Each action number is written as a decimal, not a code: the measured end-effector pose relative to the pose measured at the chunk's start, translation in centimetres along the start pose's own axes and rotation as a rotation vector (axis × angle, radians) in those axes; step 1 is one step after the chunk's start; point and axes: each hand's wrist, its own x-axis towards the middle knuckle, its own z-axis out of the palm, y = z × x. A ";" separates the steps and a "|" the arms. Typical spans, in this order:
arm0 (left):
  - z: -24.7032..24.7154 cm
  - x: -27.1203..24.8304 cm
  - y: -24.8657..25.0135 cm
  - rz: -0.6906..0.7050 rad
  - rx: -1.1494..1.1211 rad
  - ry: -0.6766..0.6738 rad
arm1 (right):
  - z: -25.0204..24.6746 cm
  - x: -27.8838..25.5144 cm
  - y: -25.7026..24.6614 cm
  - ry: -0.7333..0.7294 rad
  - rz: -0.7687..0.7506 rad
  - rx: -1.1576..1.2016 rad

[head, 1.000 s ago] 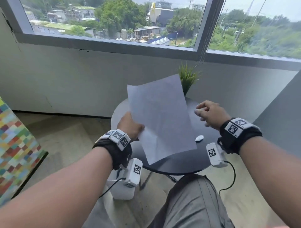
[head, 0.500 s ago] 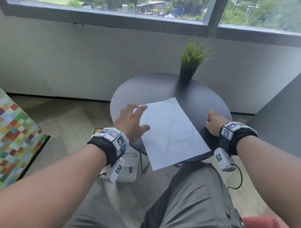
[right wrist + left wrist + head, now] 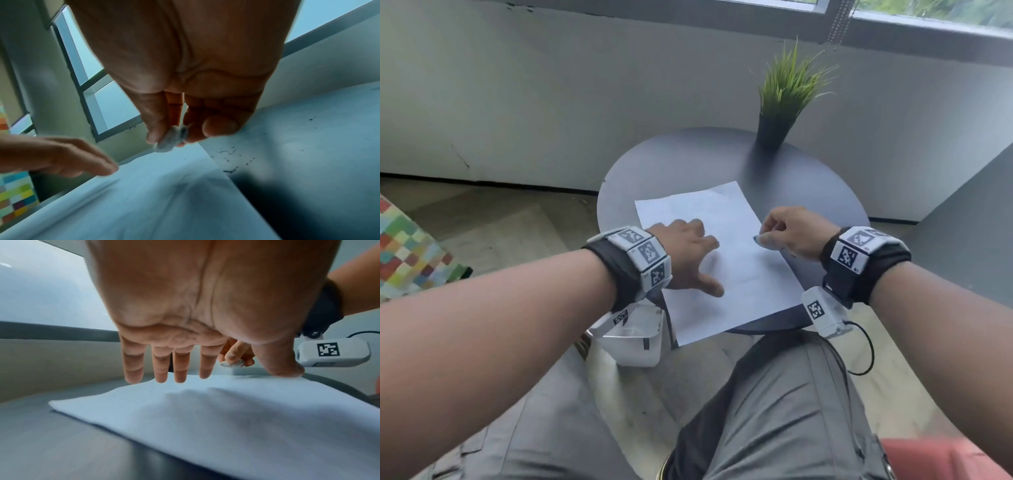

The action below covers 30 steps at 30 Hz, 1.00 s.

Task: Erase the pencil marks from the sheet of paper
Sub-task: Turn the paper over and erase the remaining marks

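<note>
A white sheet of paper lies on the round dark table, its near corner hanging over the front edge. My left hand rests on the sheet's left part with fingers spread and straight; from the left wrist view the fingertips touch the sheet of paper. My right hand pinches a small white eraser at the sheet's right edge. In the right wrist view the eraser sits between thumb and fingers just above the sheet of paper. Pencil marks are too faint to make out.
A potted grass plant stands at the table's back edge. Dark eraser crumbs dot the tabletop right of the sheet. A white box sits on the floor below left, and a coloured patchwork seat at far left.
The sheet went from held up in the air to flat on the table. My left hand spread onto it. My right hand picked up the eraser and brought it to the sheet's right edge.
</note>
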 end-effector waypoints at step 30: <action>-0.3 4.2 2.7 0.023 0.050 -0.156 | 2.0 -1.1 -1.2 -0.274 -0.345 -0.301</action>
